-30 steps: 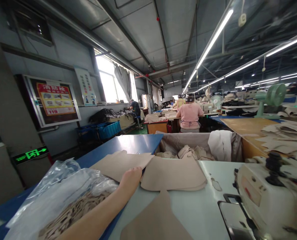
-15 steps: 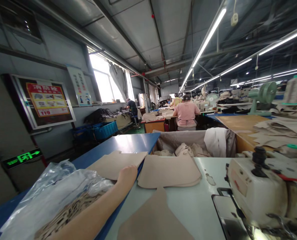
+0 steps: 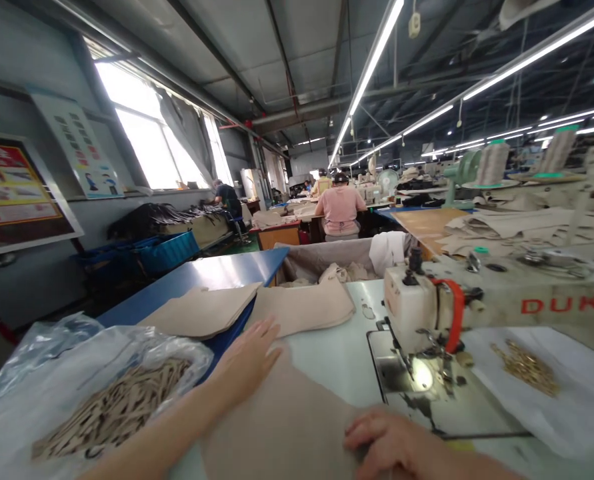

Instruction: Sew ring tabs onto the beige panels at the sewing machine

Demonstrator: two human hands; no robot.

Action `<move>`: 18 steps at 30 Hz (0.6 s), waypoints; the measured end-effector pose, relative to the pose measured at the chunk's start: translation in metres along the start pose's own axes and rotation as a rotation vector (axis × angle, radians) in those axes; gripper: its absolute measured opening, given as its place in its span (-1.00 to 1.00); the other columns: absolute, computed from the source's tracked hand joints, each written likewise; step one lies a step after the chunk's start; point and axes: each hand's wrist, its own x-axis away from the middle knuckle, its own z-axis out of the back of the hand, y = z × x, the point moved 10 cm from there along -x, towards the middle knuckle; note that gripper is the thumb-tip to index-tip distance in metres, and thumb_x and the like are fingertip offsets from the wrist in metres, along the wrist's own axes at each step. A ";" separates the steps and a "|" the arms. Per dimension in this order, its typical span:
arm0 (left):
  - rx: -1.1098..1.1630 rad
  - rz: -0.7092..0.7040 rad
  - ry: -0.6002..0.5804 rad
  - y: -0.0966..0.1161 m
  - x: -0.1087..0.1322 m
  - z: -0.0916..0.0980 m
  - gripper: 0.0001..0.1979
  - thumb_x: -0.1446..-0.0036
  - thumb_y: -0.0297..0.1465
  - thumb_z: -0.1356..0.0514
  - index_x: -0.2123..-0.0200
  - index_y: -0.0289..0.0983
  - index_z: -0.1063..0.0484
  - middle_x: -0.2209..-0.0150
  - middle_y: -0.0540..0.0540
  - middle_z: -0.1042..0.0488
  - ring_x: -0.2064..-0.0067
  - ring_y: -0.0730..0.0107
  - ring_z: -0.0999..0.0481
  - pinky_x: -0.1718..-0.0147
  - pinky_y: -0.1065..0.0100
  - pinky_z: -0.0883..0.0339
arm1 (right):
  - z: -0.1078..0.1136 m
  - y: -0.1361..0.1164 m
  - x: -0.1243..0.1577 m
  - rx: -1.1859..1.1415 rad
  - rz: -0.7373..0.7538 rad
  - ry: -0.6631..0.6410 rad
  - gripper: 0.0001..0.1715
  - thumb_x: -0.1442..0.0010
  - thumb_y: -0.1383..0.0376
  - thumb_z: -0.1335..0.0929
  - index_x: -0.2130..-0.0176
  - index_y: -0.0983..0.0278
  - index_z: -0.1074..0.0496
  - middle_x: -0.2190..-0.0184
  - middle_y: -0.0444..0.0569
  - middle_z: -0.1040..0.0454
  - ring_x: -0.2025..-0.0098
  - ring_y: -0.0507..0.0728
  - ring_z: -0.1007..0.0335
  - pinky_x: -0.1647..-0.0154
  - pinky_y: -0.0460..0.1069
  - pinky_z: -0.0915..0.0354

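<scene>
A large beige fabric piece (image 3: 281,420) lies flat on the pale sewing table in front of me. My left hand (image 3: 249,353) rests on its narrow far end with the fingers stretched out, open. At the right edge of the same piece is my right hand (image 3: 391,440), its fingers bent and closed on that edge; its thumb is hard to make out. Just beyond my left fingertips lies a stack of beige cut pieces (image 3: 307,303). Another beige stack (image 3: 201,310) sits on the blue table to the left.
A sewing machine (image 3: 411,307) with a lit needle area stands at right. Gold-coloured metal parts (image 3: 527,367) lie on white sheeting beside it. At left, a clear plastic bag (image 3: 77,373) holds beige strips. Behind the table is a fabric-filled bin (image 3: 321,253); a person (image 3: 341,207) sits beyond.
My left hand has come back from the left stack onto the large fabric piece. My right hand has entered at its right edge. The view has turned right, showing more of the machine.
</scene>
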 end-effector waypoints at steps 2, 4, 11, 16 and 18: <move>0.096 -0.164 -0.011 0.041 0.026 -0.003 -0.56 -0.24 -0.26 -0.03 -0.18 -0.17 -0.24 -0.28 -0.11 -0.16 -0.27 0.16 -0.15 -0.21 0.14 -0.08 | 0.005 -0.004 0.001 -0.131 0.008 -0.038 -0.62 -0.10 0.56 -0.21 0.30 0.33 -0.56 0.14 0.01 -0.52 -0.01 0.05 -0.38 -0.05 -0.13 -0.21; 0.183 -0.286 -0.071 0.075 0.055 -0.012 -0.54 -0.25 -0.20 -0.01 -0.21 -0.09 -0.19 -0.30 -0.07 -0.09 -0.28 0.14 -0.11 -0.20 0.08 -0.09 | 0.006 -0.003 0.003 -0.171 -0.008 -0.095 -0.54 0.02 0.64 -0.18 0.38 0.33 -0.56 0.20 -0.05 -0.54 0.04 0.02 -0.40 -0.04 -0.13 -0.21; 0.239 -0.251 -0.139 0.108 0.093 -0.041 -0.41 -0.27 -0.08 0.09 -0.31 -0.08 0.15 -0.32 -0.07 0.05 -0.31 0.11 -0.01 -0.21 0.01 -0.03 | 0.017 0.004 0.035 0.292 -0.132 0.034 -0.61 0.10 0.59 -0.25 0.32 0.30 -0.51 0.19 0.00 -0.51 0.07 0.14 -0.38 -0.09 0.07 -0.18; 0.222 -0.228 -0.113 0.110 0.085 -0.044 -0.43 -0.28 -0.12 0.09 -0.30 -0.12 0.08 -0.32 -0.09 0.04 -0.31 0.11 0.02 -0.22 0.01 0.00 | 0.013 -0.035 0.069 0.443 -0.195 0.099 -0.58 -0.10 0.47 -0.25 0.04 0.35 -0.43 -0.06 0.15 -0.39 -0.13 0.18 -0.25 -0.17 0.05 -0.13; 0.223 -0.228 -0.092 0.111 0.084 -0.043 -0.43 -0.28 -0.14 0.08 -0.30 -0.13 0.08 -0.32 -0.09 0.03 -0.31 0.11 0.01 -0.21 0.01 -0.01 | 0.005 -0.047 0.074 0.504 -0.197 0.032 -0.59 -0.16 0.40 -0.25 -0.01 0.38 -0.40 -0.10 0.19 -0.34 -0.17 0.20 -0.20 -0.19 0.06 -0.12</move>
